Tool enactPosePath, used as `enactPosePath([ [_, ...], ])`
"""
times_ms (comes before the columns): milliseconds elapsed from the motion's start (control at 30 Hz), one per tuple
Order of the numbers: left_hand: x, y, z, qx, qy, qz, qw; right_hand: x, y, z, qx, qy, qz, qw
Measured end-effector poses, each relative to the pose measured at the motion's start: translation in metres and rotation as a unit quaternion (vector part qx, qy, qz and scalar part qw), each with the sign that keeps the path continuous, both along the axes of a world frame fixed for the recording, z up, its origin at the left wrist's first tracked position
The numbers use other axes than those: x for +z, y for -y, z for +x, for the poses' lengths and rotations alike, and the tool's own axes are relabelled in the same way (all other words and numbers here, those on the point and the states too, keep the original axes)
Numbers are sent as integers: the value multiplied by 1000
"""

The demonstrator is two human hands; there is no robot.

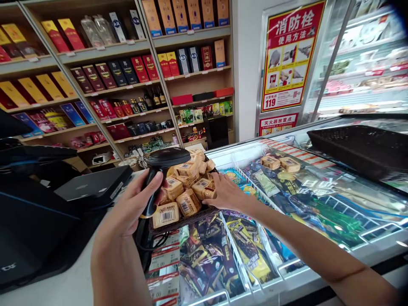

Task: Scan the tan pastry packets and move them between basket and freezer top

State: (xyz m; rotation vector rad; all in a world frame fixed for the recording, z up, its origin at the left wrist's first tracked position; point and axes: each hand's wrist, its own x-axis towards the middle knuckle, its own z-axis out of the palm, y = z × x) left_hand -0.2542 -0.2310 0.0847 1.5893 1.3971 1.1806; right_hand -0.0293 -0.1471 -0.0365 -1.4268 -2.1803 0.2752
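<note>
A black handheld barcode scanner (168, 157) is in my left hand (137, 202), its handle wrapped by the fingers and thumb. The scanner's head points right, over a dark woven basket (188, 221) heaped with small tan packs, seemingly biscuits, with barcodes. At the basket's right side my right hand (225, 191) has its fingers bent around one biscuit pack (203, 188), with the thumb below. That pack still lies among the others. Two similar loose packs (280, 163) rest on the freezer's glass top, beyond my right hand.
Under the basket is a glass-topped chest freezer (274, 280) with wrapped ice creams in wire dividers. A black tray (350, 148) sits on it at right. Black checkout equipment (32, 229) stands left. Shelves of boxed goods (127, 72) line the back wall.
</note>
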Motion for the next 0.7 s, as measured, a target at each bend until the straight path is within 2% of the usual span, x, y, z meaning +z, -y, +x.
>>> enactPosePath([
  [67,1,1,-1,-7,8,-8,1000,-2,-8,9,15,2,-11,1000],
  [167,-1,1,7,-53,16,-21,998,10,-26,48,139,-40,-84,986],
  [267,-7,-4,25,-127,8,-45,991,29,-38,93,220,-127,-94,963],
  [367,-19,-11,51,-174,-5,-78,982,42,-40,127,225,-170,-88,955],
  [500,-37,-21,79,-208,-31,-71,975,49,-38,150,241,-150,-94,954],
  [700,-49,-28,84,-202,-64,-48,976,49,-40,155,280,-149,-131,939],
])
